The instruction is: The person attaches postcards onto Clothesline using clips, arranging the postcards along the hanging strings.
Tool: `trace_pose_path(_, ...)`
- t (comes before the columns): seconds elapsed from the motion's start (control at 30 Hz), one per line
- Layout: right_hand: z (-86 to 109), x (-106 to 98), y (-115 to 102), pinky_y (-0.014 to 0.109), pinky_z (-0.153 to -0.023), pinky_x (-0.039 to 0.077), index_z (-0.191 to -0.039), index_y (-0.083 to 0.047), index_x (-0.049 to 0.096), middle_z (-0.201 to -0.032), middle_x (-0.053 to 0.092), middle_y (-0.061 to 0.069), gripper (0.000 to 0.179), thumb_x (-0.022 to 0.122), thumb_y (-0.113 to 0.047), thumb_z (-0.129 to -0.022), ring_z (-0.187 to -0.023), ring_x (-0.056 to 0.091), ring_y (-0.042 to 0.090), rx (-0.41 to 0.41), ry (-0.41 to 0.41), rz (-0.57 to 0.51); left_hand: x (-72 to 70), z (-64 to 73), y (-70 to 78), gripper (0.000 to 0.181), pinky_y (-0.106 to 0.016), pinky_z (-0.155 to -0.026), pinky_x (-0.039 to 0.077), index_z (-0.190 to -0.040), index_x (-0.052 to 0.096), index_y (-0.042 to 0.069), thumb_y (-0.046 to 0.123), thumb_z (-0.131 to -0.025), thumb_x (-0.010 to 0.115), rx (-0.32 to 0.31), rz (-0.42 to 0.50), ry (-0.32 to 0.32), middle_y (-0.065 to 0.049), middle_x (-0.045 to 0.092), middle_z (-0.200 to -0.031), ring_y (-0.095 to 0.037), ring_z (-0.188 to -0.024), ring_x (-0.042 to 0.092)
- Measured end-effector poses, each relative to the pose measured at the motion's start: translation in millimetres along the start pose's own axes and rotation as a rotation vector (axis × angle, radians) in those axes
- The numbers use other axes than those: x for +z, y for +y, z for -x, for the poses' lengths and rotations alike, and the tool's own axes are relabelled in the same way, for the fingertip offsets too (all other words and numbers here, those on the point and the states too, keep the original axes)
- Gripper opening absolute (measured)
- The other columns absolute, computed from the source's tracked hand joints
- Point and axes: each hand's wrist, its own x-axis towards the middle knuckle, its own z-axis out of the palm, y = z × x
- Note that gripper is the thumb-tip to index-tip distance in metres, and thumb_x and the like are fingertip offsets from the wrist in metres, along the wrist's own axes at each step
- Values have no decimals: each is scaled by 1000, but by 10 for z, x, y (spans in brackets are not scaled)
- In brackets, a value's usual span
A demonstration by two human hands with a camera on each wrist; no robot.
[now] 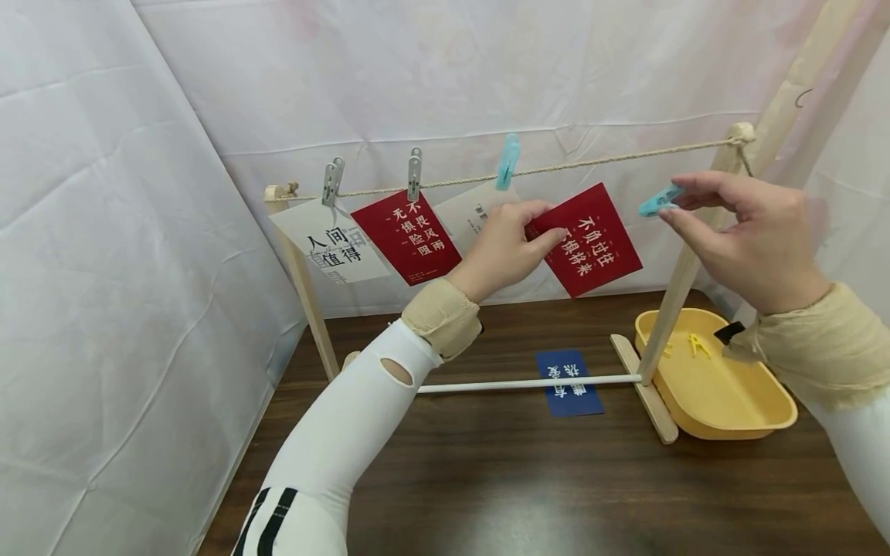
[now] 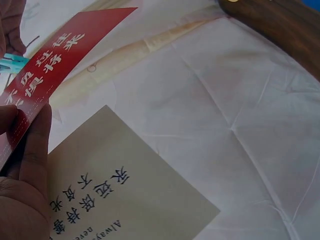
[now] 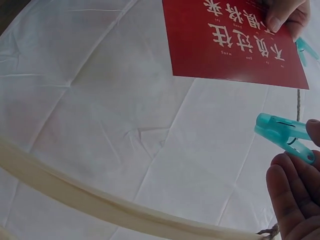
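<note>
My left hand (image 1: 511,245) pinches the left edge of a red card (image 1: 591,241) with white lettering, just below the rope (image 1: 591,163). The card is tilted; its lettered face shows in all views. To its right my right hand (image 1: 754,232) holds a light blue clothespin (image 1: 659,201) between thumb and fingers, its nose pointing left toward the card, with a gap between. In the right wrist view the clothespin (image 3: 282,132) has its handle ends in the fingers. A cream card (image 2: 130,185) hangs behind my left hand, under another light blue clothespin (image 1: 508,162).
Grey clothespins (image 1: 414,174) hold a white card (image 1: 334,243) and another red card (image 1: 406,238) on the rope's left part. A blue card (image 1: 570,394) lies on the table (image 1: 473,463) below. The yellow tray (image 1: 737,394) with small yellow clips (image 1: 698,346) stands beside the wooden rack's right post (image 1: 684,286).
</note>
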Motion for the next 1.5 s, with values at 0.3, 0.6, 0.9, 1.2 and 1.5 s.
trace_pose_path(0.3, -135, -16, -93, 1, -68, 40, -112, 8, 81, -103, 65, -48, 32, 84, 17, -82, -87, 62, -23, 25, 28, 32, -20, -87, 69, 19, -18, -73, 55, -121, 76, 0, 11, -108, 68, 30, 7, 15, -11, 82, -108, -9, -82, 71)
trace_pose_path(0.6, -282, -22, -183, 4, -62, 39, -103, 14, 80, -99, 74, -34, 16, 82, 9, -89, -85, 69, -11, 39, 84, -90, -47, -138, 150, 20, -20, -66, 52, -122, 75, 3, 14, -109, 67, 32, -30, 8, -8, 81, -105, -8, -73, 66)
trace_pose_path(0.9, -401, 10, -255, 6, -76, 50, -100, 20, 77, -96, 78, -21, 22, 81, 0, -94, -82, 71, -6, 36, 158, -183, -63, -189, 243, 20, -19, -78, 59, -126, 69, 4, 13, -111, 59, -51, -69, -57, -8, 79, -116, -12, -89, 72)
trace_pose_path(1.2, -533, 59, -263, 7, -74, 50, -100, 20, 77, -93, 77, -24, 14, 79, 9, -91, -77, 70, -7, 47, 168, -206, -60, -214, 330, 14, -19, -74, 54, -115, 66, 5, 11, -110, 55, -74, -142, -3, -6, 78, -108, -12, -83, 67)
trace_pose_path(1.5, -718, 165, -240, 8, -82, 57, -104, 13, 81, -94, 78, -20, 12, 77, 7, -93, -80, 73, -1, 63, 121, -212, -53, -216, 351, 19, -18, -76, 58, -122, 69, 4, 10, -109, 57, -116, -143, 25, -6, 79, -114, -11, -88, 71)
